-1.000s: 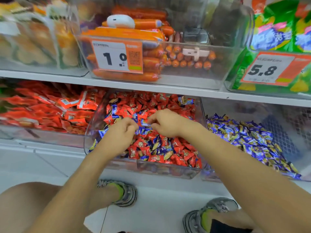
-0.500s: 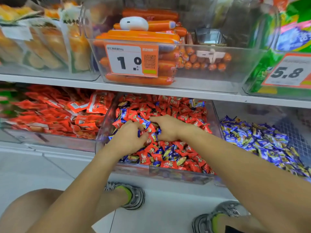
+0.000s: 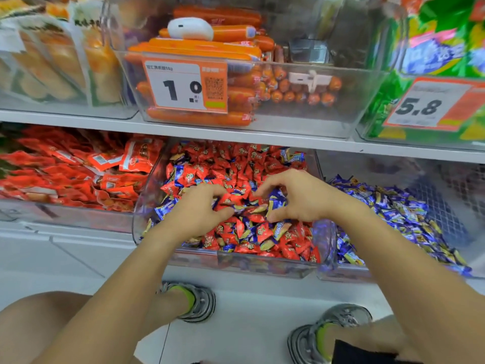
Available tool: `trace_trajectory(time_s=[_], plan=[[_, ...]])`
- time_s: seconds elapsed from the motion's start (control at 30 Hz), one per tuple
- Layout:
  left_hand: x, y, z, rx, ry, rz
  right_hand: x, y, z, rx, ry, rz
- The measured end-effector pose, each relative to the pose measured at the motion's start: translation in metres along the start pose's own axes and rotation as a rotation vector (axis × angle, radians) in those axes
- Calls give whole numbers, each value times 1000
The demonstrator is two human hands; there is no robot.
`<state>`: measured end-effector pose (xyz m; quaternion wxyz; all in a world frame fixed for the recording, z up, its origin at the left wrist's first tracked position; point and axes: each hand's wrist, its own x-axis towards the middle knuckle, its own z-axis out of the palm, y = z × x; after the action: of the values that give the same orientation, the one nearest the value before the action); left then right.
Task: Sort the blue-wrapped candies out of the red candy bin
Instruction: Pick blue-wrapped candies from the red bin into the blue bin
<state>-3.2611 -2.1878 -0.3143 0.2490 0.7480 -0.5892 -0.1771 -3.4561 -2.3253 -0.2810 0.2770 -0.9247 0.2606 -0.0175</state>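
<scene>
Hands work deep in the red candy bin (image 3: 262, 266): your right hand (image 3: 299, 198) pinches a blue-wrapped candy (image 3: 275, 202); your left hand (image 3: 195, 210) curls over the pile, hold unclear. More blue candies lie around both hands; lift cleanly, leaving red ones behind.

White shelves (image 3: 236, 134) above pale tiled floor (image 3: 236, 324), evenly lit.

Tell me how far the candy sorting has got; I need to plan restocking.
Early. The bin on the right holds only blue candies. Both the left hand and right hand are picking in the red candy bin, where many blue candies remain.
</scene>
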Motion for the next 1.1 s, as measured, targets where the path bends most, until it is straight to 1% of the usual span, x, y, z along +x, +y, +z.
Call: trace_trajectory(time_s=[0.1,0.2,0.27,0.33,0.43,0.47,0.53,0.6,0.63,0.77,0.8,0.83,0.9,0.97,1.0,1.1], plan=[[-3,-3,-7,-62,26,-3,-7,3,0,48,40,-7],[-7,-8,-17,-144,24,-54,-6,5,7,112,73,5],[-7,-11,-22,-148,35,-72,0,4,11,115,85,18],[-9,-11,-24,-95,67,-83,8,2,15,70,46,31],[-9,-7,-24,-6,141,-65,16,-5,20,-51,-78,49],[-9,-6,-24,19,139,-51,18,-6,22,-82,-100,56],[-8,-4,-22,89,80,-22,20,-6,25,-99,-108,58],[-8,-6,-20,131,24,-28,19,-4,22,-60,-73,66],[-8,-7,-20,116,31,-38,18,-4,20,-38,-46,68],[-6,-6,-27,-73,151,-96,9,-3,5,16,114,91],[-6,-5,-27,-91,144,-79,7,-2,1,14,130,90],[-5,-3,-25,-56,107,-40,4,-1,-2,16,130,86],[-1,-3,-16,110,-13,46,-2,-4,-7,38,118,61],[4,-6,-6,243,-87,79,-7,-10,-9,32,110,19],[6,-5,-3,244,-87,77,-10,-13,-9,20,88,10],[9,-6,-2,148,-26,54,-15,-16,-7,-26,-34,19]])
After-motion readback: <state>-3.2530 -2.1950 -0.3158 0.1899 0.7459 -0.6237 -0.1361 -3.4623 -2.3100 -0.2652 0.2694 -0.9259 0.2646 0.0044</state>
